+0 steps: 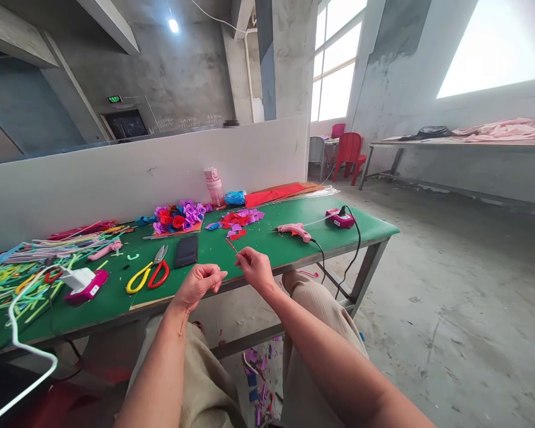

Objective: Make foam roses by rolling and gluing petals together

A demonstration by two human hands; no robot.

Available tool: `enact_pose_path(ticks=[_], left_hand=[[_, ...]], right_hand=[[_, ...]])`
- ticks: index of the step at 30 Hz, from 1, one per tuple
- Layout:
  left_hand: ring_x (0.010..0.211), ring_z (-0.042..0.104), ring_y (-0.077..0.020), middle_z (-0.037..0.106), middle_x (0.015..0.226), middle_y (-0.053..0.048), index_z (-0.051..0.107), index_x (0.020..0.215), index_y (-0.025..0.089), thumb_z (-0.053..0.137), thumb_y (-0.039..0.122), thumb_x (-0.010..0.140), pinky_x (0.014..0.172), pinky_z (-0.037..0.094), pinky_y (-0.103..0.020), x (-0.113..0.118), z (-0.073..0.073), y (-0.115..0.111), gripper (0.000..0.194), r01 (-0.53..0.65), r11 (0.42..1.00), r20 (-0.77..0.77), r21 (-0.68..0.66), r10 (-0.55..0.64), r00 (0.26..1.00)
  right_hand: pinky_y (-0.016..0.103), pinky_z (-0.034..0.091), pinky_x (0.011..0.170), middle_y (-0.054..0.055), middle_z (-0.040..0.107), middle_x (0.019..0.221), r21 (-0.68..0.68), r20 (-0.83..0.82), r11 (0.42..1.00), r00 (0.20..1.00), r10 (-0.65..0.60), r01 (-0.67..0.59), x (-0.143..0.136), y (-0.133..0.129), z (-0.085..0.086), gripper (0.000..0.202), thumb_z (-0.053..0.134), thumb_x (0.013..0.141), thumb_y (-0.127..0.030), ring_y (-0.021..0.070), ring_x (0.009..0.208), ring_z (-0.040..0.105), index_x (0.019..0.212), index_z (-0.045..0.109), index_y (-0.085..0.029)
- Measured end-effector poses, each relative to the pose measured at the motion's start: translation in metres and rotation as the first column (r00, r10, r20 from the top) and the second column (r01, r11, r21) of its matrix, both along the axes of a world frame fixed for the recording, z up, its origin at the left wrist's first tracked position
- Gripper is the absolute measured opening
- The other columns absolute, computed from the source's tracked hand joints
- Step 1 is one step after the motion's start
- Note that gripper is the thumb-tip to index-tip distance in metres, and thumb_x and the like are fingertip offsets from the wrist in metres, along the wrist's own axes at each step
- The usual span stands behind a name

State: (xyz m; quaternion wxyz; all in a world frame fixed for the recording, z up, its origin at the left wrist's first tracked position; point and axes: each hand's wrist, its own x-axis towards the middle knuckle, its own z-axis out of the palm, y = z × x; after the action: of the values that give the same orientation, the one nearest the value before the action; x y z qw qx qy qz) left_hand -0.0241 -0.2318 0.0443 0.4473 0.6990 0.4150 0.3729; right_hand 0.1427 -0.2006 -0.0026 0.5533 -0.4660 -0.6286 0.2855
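Green-topped table (370, 224) in a bare concrete room, thin red strip (231, 244) at the right fingertips

Slender and straight, held slanting over the front part of the smooth green surface, just on the near side of some loose petals. Pinched between thumb and fingers of the right hand (255, 268). Close by, left hand (200, 285) curled closed, thumb against the fingers; impossible to tell of anything thin inside.

Beyond, flat crinkly petals (242, 219) in red, purple and blue, with ruffled, rounded flowers (178, 219) heaped to their left. To the right, a glossy pink glue gun (295, 230) and a boxy magenta power block (340, 219) with black cable. To the left, a flat dark rectangle (186, 251) and metal scissors (161, 255) with looped yellow and red handles. Farther left, a tangle of long pastel strips (66, 252). At the back, a ribbed pink bottle (213, 187), a red sheet (274, 195) and a smooth white partition (116, 181).
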Motion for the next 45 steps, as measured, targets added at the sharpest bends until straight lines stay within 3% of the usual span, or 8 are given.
enact_pose_path(ticks=[5,11,15,18,24,31,35,45], left_hand=[[0.059,0.05,-0.0129,0.057,0.058,0.001,0.056,0.065,0.019,0.066,0.038,0.074,0.061,0.041,-0.025,-0.001,0.006,-0.004,0.024,0.077,0.992,-0.042,-0.098,-0.082,0.996],[0.043,0.044,-0.0092,0.054,0.044,0.001,0.053,0.051,0.017,0.061,0.046,0.077,0.052,0.037,-0.023,-0.002,-0.004,0.007,0.04,-0.149,0.989,0.051,0.001,0.149,0.988],[0.05,0.05,-0.0097,0.058,0.053,0.002,0.06,0.062,0.017,0.074,0.042,0.065,0.053,0.04,-0.022,0.002,-0.012,0.016,0.03,-0.36,0.932,0.18,0.032,0.349,0.92],[0.058,0.055,-0.011,0.065,0.066,-0.001,0.067,0.076,0.015,0.078,0.041,0.059,0.055,0.043,-0.022,0.009,-0.016,0.019,0.033,-0.398,0.918,0.224,-0.002,0.388,0.894],[0.056,0.056,-0.0118,0.066,0.062,-0.002,0.07,0.068,0.014,0.078,0.043,0.056,0.057,0.043,-0.024,0.016,-0.02,0.024,0.032,-0.493,0.87,0.236,-0.003,0.48,0.845],[0.057,0.053,-0.0118,0.065,0.061,-0.001,0.07,0.066,0.015,0.076,0.043,0.06,0.057,0.042,-0.024,0.017,-0.021,0.025,0.029,-0.396,0.918,0.224,0.028,0.38,0.897],[0.063,0.056,-0.013,0.07,0.072,-0.005,0.073,0.077,0.015,0.072,0.046,0.065,0.061,0.044,-0.024,0.012,-0.018,0.025,0.033,-0.431,0.902,0.257,0.015,0.413,0.874],[0.066,0.06,-0.0173,0.072,0.071,-0.005,0.073,0.071,0.016,0.076,0.042,0.059,0.067,0.046,-0.028,0.016,-0.026,0.027,0.028,-0.459,0.881,0.132,0.115,0.445,0.886]], right_hand=[[0.024,0.046,0.056,0.0,0.067,0.063,-0.09,-0.264,0.982,0.955,0.135,-0.164,-0.002,0.007,-0.006,0.017,0.052,0.079,-0.035,0.0134,0.054,0.059,0.069,0.055,-0.022],[0.023,0.047,0.055,0.001,0.067,0.061,-0.135,-0.381,0.949,0.899,0.215,-0.284,-0.004,0.007,-0.005,0.021,0.058,0.074,-0.04,0.0114,0.05,0.057,0.068,0.056,-0.02],[0.023,0.045,0.053,0.001,0.067,0.062,-0.124,-0.277,0.958,0.936,0.217,-0.259,-0.008,0.0,-0.005,0.019,0.056,0.077,-0.036,0.0117,0.049,0.057,0.068,0.057,-0.02],[0.022,0.042,0.052,0.0,0.068,0.064,-0.079,-0.11,0.982,0.98,0.163,-0.172,-0.01,-0.004,-0.007,0.018,0.053,0.08,-0.033,0.0118,0.051,0.056,0.068,0.06,-0.021],[0.022,0.037,0.052,-0.002,0.068,0.063,-0.014,0.072,0.994,0.991,0.111,-0.111,-0.013,-0.007,-0.009,0.019,0.053,0.082,-0.028,0.0122,0.053,0.055,0.068,0.064,-0.022],[0.023,0.042,0.054,0.001,0.069,0.066,-0.069,-0.133,0.965,0.961,0.241,-0.252,-0.015,-0.006,-0.009,0.021,0.055,0.081,-0.039,0.0138,0.056,0.059,0.071,0.063,-0.022],[0.024,0.045,0.054,0.0,0.067,0.062,-0.114,-0.255,0.954,0.936,0.242,-0.278,-0.016,-0.004,-0.01,0.019,0.056,0.08,-0.037,0.0139,0.053,0.06,0.068,0.06,-0.022],[0.021,0.038,0.052,0.0,0.068,0.063,-0.043,0.02,0.996,0.997,0.077,-0.076,-0.016,-0.008,-0.007,0.022,0.053,0.083,-0.032,0.0124,0.053,0.056,0.067,0.063,-0.021]])
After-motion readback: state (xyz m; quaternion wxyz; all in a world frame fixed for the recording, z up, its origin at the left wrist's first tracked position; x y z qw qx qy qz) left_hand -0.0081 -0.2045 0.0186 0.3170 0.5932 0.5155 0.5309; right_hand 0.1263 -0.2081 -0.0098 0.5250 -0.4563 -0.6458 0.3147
